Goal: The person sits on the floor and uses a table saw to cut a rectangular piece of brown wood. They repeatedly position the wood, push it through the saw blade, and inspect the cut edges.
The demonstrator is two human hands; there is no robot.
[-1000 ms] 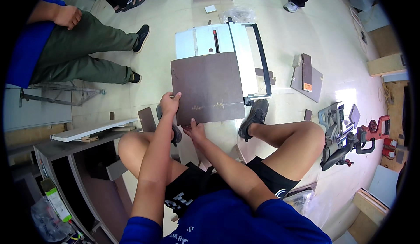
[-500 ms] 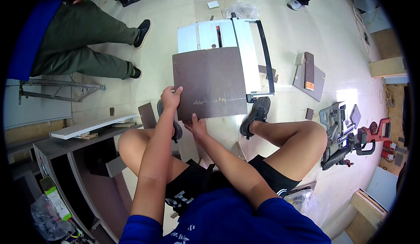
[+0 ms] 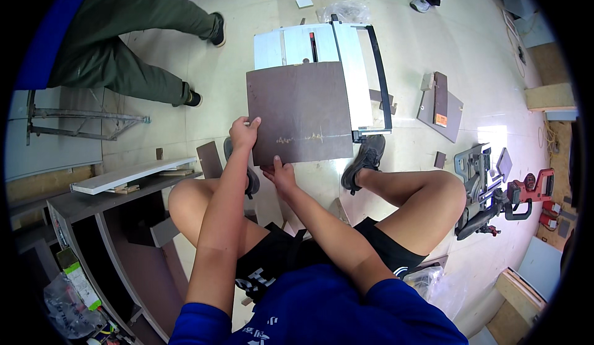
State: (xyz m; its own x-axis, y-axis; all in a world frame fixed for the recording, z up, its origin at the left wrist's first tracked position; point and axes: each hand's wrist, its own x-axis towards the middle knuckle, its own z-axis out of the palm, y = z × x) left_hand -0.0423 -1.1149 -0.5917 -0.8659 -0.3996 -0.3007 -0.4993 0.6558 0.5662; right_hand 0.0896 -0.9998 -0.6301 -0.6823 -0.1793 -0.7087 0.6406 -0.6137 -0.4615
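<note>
A square brown board lies over the near part of a low, pale metal table saw. A jagged, chipped line runs along the board near its front edge. Beyond its far edge the saw's slot, with a red mark, stays visible. My left hand is closed on the board's left edge, thumb on top. At the near edge, toward the left corner, my right hand grips with the thumb over the top and fingers underneath. The saw's black side rail stands to the right of the board.
A person in dark green trousers stands at the left, near a metal trestle. A grey cabinet with a white board on top is beside my left knee. Offcuts and a red-handled power saw lie right.
The person at the left has shifted, their feet and legs now farther away from me. My hands keep their hold on the board, which shows hardly any movement relative to the saw.
</note>
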